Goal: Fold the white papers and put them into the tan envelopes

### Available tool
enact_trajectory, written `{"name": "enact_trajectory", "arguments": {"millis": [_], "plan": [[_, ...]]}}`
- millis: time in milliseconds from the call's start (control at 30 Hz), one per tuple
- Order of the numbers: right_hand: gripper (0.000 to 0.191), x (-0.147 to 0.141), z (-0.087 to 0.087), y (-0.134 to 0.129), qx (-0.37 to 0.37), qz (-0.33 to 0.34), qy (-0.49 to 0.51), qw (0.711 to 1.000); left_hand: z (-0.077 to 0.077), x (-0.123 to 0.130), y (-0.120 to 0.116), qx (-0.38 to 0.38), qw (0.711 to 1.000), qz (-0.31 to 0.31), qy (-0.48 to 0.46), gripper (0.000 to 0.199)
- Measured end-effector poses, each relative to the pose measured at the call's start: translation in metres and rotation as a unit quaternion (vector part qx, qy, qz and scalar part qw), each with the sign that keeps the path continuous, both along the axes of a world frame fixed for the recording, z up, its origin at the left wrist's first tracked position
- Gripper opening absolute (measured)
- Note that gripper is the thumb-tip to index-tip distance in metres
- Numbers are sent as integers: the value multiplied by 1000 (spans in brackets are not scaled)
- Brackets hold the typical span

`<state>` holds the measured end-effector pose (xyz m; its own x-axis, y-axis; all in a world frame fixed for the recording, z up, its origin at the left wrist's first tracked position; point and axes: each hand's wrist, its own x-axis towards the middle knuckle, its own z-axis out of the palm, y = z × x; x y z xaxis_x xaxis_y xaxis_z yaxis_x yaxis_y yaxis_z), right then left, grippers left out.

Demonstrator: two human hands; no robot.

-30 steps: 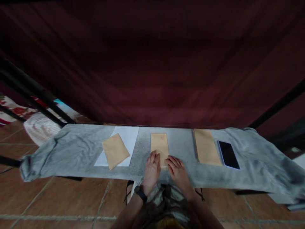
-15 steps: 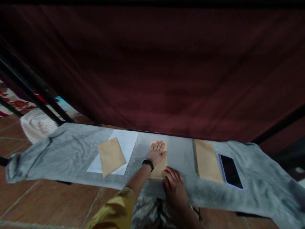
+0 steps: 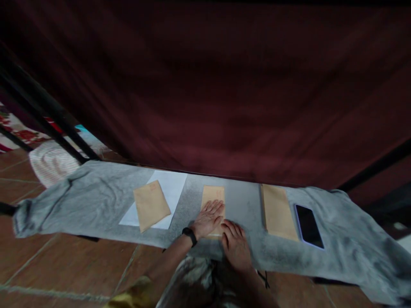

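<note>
A brown paper envelope (image 3: 213, 193) lies flat in front of me, with a faint red mark near its top right. Across its middle rests my left hand (image 3: 208, 219), palm down with the fingers stretched out; a black band circles the wrist. My right hand (image 3: 236, 244) lies at the envelope's lower right edge, fingers loosely extended and their tips touching that edge. Both hands cover the lower part of the envelope. To the left, another brown envelope (image 3: 152, 206) sits at a slant over a white sheet of paper (image 3: 175, 188).
A stack of brown envelopes (image 3: 278, 211) lies to the right, beside a phone (image 3: 309, 226) with a dark screen and purple edge. Grey cloth (image 3: 96, 196) covers the narrow bench. Behind it hangs a dark red curtain (image 3: 218, 107); tiled floor (image 3: 58, 269) shows below.
My left hand has slid down the envelope toward me, uncovering its top part and red mark. My right hand stays at the lower right edge. The view has shifted slightly.
</note>
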<state>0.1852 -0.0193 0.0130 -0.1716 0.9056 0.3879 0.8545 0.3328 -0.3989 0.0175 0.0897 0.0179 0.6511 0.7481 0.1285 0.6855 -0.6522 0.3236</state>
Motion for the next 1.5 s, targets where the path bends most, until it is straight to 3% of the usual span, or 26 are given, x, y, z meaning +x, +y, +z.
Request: {"name": "enact_trajectory", "arguments": {"millis": [267,467,667,733,833,933,1000,1100,1333,1400,1500], "plan": [[36,3,0,0,-18,8,-6,1000,9,-38,-61,-45,999,3,-26,55],[34,6,0,-1,-19,17,0,1000,6,-58,-84,-20,996,21,-86,43],[27,14,0,-1,-14,56,13,998,3,-47,-87,-10,984,85,-155,30],[25,12,0,1,-16,40,19,999,3,-39,-87,-7,976,121,-179,28],[29,-1,0,4,-11,-12,22,1000,6,-27,-88,-1,968,169,-185,26],[37,-24,-2,-2,5,16,-4,1000,9,-20,-90,-1,967,197,-163,27],[41,-36,-5,-10,8,55,-26,998,9,-18,-91,-2,968,201,-150,29],[48,-41,-10,-24,6,50,-51,997,5,-22,-93,1,969,207,-138,33],[49,-18,-8,-32,12,32,-74,997,2,-27,-96,13,969,229,-93,53],[49,-17,-10,-32,16,31,-77,996,5,-15,-92,12,974,209,-85,52],[45,-19,-19,-32,17,27,-74,997,7,15,-82,-14,989,124,-73,46]]}}
